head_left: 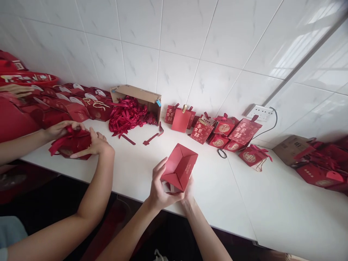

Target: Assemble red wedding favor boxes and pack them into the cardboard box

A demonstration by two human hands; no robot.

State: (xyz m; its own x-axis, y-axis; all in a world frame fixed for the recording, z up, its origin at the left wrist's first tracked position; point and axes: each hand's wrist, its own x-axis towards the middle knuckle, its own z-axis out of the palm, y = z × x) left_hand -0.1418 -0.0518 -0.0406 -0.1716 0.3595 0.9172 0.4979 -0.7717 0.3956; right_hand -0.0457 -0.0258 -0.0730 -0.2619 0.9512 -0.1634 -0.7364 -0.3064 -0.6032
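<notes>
Above the front edge of the white table, a red paper gift box (178,168) is tilted so that its folded bottom faces me. My left hand (160,188) is wrapped round its left side, fingers along the edge and thumb underneath. Behind the lower right side of the box is my right hand (188,190), gripping it too, though most of its fingers are hidden. Small pale print runs along the box's right panel.
At left, a co-worker's hands (94,143) hold a ribboned red box (76,145). A cardboard box (136,93) spills red ribbons (127,114). Finished red boxes (224,127) stand by the wall under a power strip (259,112); more boxes (320,174) lie far right. A black hair tie (222,153) lies behind.
</notes>
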